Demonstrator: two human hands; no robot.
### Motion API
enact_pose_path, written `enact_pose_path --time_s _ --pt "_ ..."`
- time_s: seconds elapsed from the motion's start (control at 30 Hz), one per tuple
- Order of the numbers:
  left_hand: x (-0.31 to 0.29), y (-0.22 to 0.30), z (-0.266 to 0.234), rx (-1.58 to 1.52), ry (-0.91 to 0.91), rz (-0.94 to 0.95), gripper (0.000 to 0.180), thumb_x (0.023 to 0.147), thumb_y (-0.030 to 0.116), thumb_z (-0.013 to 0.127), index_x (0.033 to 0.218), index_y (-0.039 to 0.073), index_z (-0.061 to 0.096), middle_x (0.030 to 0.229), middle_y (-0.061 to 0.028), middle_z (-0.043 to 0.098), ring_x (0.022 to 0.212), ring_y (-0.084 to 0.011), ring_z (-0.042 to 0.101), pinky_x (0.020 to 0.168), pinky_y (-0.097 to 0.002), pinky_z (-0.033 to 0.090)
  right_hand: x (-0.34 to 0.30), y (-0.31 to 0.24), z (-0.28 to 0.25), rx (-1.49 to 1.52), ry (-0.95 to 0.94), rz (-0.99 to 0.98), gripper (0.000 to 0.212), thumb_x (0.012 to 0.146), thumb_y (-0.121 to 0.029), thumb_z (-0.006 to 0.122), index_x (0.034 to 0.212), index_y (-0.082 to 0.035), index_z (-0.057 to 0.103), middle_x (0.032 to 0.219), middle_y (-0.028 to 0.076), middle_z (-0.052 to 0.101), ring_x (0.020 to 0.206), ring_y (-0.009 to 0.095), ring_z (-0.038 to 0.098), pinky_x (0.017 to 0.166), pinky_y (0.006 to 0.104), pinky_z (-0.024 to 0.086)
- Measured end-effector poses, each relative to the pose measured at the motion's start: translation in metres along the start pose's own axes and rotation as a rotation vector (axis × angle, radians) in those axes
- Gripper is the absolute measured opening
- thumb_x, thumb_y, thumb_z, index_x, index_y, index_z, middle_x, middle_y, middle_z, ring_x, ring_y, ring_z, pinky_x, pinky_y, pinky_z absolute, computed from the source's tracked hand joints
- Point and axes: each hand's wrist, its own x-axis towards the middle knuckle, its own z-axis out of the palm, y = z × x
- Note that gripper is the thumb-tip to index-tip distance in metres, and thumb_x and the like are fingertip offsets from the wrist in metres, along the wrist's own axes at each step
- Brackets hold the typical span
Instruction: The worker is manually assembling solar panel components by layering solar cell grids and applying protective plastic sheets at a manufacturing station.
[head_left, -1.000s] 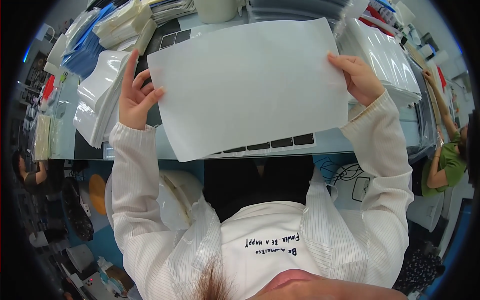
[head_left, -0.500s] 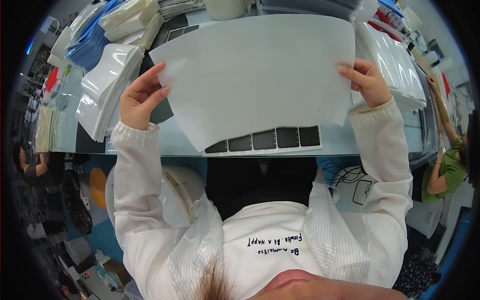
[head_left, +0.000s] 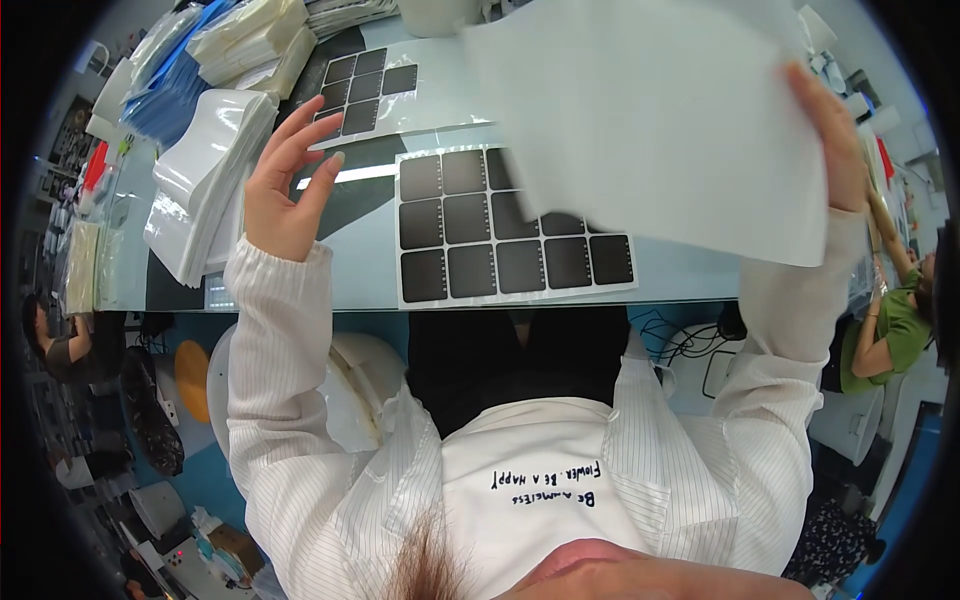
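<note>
A large translucent white sheet (head_left: pixel 660 130) hangs from my right hand (head_left: pixel 832 135), which grips its right side; the sheet is blurred and its left end hangs loose. My left hand (head_left: pixel 292 185) is raised above the table with its fingers apart, holding nothing. Between my arms, by the front edge of the table, lies a white sheet with rows of dark square stickers (head_left: pixel 470 225); the loose sheet covers its upper right part. Farther back, a second sheet of dark square stickers (head_left: pixel 365 90) lies beyond my left hand.
Left of my left hand stands a stack of glossy white sheets (head_left: pixel 195 190). Behind it are piles of cream packets (head_left: pixel 255 45) and blue plastic-wrapped sheets (head_left: pixel 170 95). A white round container (head_left: pixel 435 15) stands at the back. A person in green (head_left: pixel 895 330) works at the far right.
My left hand has let go of the white sheet. My right hand has carried the sheet to the right and away, uncovering the dark stickers below.
</note>
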Motion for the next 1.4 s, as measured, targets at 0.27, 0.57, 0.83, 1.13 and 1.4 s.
enact_pose_path --time_s 0.27,0.57,0.83,1.13,1.4 --pt "0.002 0.071 0.055 -0.983 -0.458 -0.004 0.061 0.096 0.044 0.048 0.141 0.005 0.038 0.14 -0.0159 0.046 0.128 -0.0285 0.045 0.104 -0.0429 0.038 -0.035 -0.066 0.08 -0.817 -0.067 -0.296 0.016 0.096 -0.015 0.055 0.1 -0.004 0.067 0.089 0.004 0.069 0.064 0.007 0.061 0.053 0.0213 0.046" --pt "-0.006 0.1 0.063 -1.112 -0.233 -0.381 0.053 0.098 0.027 0.045 0.144 0.003 0.032 0.126 -0.0213 0.057 0.11 -0.0263 0.059 0.098 -0.0349 0.045 -0.066 -0.009 0.176 -1.073 -0.495 -0.566 0.031 0.079 -0.03 0.073 0.086 -0.002 0.061 0.073 0.01 0.062 0.062 0.024 0.063 0.053 0.0317 0.049" --pt "-0.018 0.039 -0.078 -0.721 -0.294 0.055 0.035 0.085 -0.004 0.057 0.119 -0.007 0.056 0.114 -0.0158 0.063 0.1 -0.0234 0.062 0.089 -0.0327 0.045 0.038 0.042 0.097 0.16 -0.354 -0.168 0.056 0.091 -0.044 0.059 0.126 -0.001 0.052 0.127 0.017 0.054 0.118 0.024 0.052 0.09 0.0345 0.05" --pt "0.012 0.031 -0.043 -1.178 -0.384 0.014 0.045 0.082 -0.006 0.062 0.126 -0.007 0.052 0.119 -0.0209 0.061 0.11 -0.0318 0.061 0.095 -0.0464 0.048 0.001 0.107 0.211 0.75 -0.898 0.372 0.089 0.083 -0.08 0.028 0.14 -0.013 0.043 0.136 0.006 0.051 0.128 0.023 0.043 0.105 0.0445 0.034" --pt "0.015 0.03 -0.022 -1.176 -0.408 -0.147 0.039 0.089 0.004 0.059 0.127 -0.002 0.053 0.121 -0.0148 0.061 0.109 -0.0269 0.061 0.09 -0.0368 0.051 -0.025 0.091 0.153 1.331 -0.738 0.592 0.054 0.092 -0.049 0.051 0.128 -0.007 0.05 0.121 0.008 0.058 0.11 0.02 0.056 0.092 0.0365 0.047"
